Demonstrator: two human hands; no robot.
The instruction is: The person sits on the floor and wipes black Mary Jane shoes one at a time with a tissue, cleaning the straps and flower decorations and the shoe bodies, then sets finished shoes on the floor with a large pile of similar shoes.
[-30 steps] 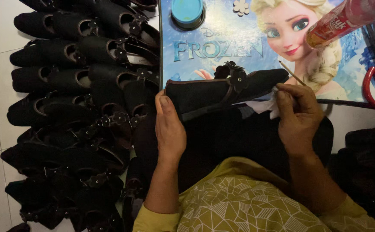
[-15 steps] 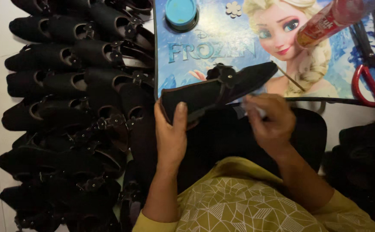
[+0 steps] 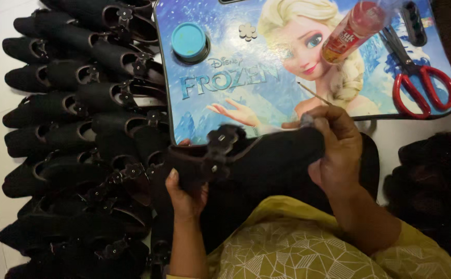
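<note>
My left hand (image 3: pixel 184 194) grips the heel end of a black shoe (image 3: pixel 251 160) held sideways above my lap. A black flower-shaped trim (image 3: pixel 220 138) sits on its strap. My right hand (image 3: pixel 334 150) rests over the toe end and pinches a thin stick (image 3: pixel 313 94) that points up and left over the tray. Both hands touch the shoe.
A blue picture lap tray (image 3: pixel 225 88) lies ahead, carrying a round blue lid (image 3: pixel 189 41), a red glue bottle (image 3: pixel 352 28), red-handled scissors (image 3: pixel 417 77) and a small flower cutout (image 3: pixel 247 32). Several black shoes (image 3: pixel 75 134) are stacked at left. Dark material (image 3: pixel 432 181) lies at right.
The shoe has swung lower and closer to me. My right hand moved from below the toe up onto it, still holding the thin stick. The view shifted left.
</note>
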